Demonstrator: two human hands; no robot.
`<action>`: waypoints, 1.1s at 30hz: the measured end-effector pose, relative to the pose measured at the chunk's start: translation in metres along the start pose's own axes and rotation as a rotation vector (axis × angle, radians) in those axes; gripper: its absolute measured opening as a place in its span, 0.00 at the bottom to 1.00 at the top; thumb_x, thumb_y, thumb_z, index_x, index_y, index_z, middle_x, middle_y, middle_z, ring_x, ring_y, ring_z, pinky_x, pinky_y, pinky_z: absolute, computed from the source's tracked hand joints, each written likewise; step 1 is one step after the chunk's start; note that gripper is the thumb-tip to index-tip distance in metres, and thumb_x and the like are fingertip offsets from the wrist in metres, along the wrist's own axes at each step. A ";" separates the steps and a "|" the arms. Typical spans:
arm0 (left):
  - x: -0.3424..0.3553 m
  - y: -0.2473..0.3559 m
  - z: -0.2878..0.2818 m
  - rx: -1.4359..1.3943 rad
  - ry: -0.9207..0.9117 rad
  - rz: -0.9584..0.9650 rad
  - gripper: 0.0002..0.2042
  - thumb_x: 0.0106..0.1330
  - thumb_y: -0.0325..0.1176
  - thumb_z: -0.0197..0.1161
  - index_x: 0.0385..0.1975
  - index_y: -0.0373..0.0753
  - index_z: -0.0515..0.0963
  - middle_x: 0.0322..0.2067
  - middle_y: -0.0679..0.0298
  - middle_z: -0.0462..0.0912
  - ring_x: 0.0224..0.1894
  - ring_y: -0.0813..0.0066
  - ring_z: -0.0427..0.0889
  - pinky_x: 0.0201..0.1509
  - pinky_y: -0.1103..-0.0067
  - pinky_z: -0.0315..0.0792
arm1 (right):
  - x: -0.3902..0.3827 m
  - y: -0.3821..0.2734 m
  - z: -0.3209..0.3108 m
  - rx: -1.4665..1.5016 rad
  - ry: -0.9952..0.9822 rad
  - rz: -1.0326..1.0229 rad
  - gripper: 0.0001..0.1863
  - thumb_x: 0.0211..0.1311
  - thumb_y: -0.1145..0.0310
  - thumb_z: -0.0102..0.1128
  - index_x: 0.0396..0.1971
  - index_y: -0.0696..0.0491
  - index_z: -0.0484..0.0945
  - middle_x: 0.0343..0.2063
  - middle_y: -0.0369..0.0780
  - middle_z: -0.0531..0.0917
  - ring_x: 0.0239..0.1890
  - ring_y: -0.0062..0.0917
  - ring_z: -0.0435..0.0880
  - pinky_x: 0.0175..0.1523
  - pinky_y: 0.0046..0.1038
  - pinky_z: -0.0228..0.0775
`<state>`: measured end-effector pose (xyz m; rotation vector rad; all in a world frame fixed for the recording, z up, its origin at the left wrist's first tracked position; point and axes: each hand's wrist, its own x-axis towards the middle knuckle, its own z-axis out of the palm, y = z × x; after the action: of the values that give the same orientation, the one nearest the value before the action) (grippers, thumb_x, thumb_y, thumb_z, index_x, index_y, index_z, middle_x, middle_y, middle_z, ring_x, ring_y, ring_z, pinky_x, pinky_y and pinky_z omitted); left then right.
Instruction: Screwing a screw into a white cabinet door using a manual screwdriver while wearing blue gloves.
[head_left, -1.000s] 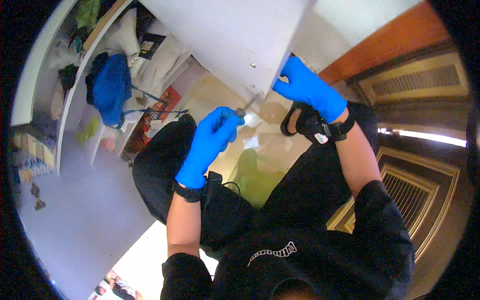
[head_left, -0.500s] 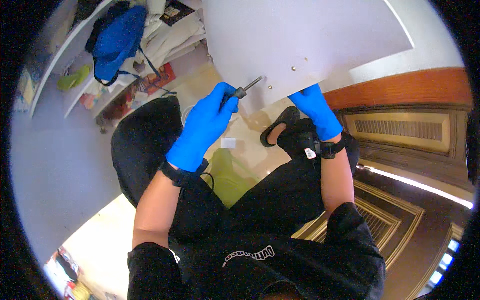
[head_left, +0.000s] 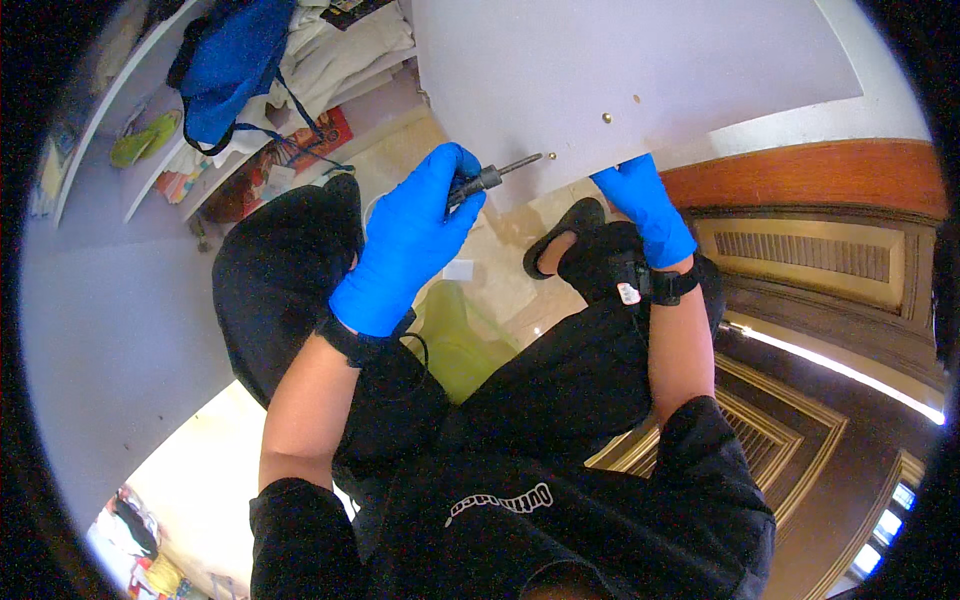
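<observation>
My left hand (head_left: pixel 415 235), in a blue glove, is closed round the dark handle of a screwdriver (head_left: pixel 482 182). The thin metal shaft points right, its tip at or just beside a brass-coloured screw (head_left: pixel 552 156) low on a white cabinet door (head_left: pixel 640 60). Another brass-coloured screw (head_left: pixel 606 118) sits a little higher, with a small hole above it. At the door's lower edge is my right hand (head_left: pixel 645 210), also blue-gloved. Its fingers reach up behind the panel and are mostly hidden, so their grip cannot be made out.
Open shelves (head_left: pixel 150 190) at the left hold folded cloth, a blue bag (head_left: pixel 225 80) and a yellow-green shoe (head_left: pixel 145 140). I sit over a green stool (head_left: pixel 455 335), my legs spread below the door. Brown louvred doors (head_left: pixel 800 255) stand at the right; a small white card (head_left: pixel 458 270) lies on the floor.
My left hand has brought the screwdriver's tip rightward to the lower screw. The door appears slightly further right and up in view; my right hand remains at its lower edge.
</observation>
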<state>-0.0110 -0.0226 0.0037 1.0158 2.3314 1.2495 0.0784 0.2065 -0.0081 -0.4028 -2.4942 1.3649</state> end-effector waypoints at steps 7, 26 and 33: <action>-0.001 0.004 0.001 -0.025 0.025 0.055 0.10 0.54 0.34 0.56 0.35 0.42 0.66 0.29 0.60 0.74 0.29 0.64 0.76 0.30 0.75 0.69 | 0.002 0.011 -0.001 -0.010 -0.020 -0.043 0.13 0.46 0.72 0.55 0.34 0.60 0.76 0.36 0.46 0.78 0.41 0.31 0.76 0.45 0.30 0.68; 0.000 0.003 0.011 -0.017 0.069 0.073 0.09 0.54 0.31 0.56 0.33 0.41 0.66 0.29 0.58 0.73 0.30 0.61 0.75 0.30 0.74 0.68 | 0.002 0.000 -0.001 0.020 -0.031 -0.069 0.12 0.48 0.71 0.55 0.34 0.60 0.76 0.35 0.45 0.79 0.38 0.28 0.77 0.44 0.28 0.68; 0.000 0.006 0.010 -0.014 0.040 0.051 0.12 0.53 0.29 0.59 0.36 0.38 0.67 0.29 0.60 0.75 0.30 0.72 0.76 0.33 0.80 0.70 | 0.003 -0.002 -0.001 0.011 -0.032 -0.083 0.12 0.48 0.70 0.55 0.34 0.59 0.76 0.33 0.45 0.79 0.37 0.28 0.78 0.43 0.27 0.68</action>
<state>-0.0026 -0.0147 0.0027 1.0610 2.3371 1.3153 0.0762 0.2073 -0.0050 -0.2736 -2.4976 1.3630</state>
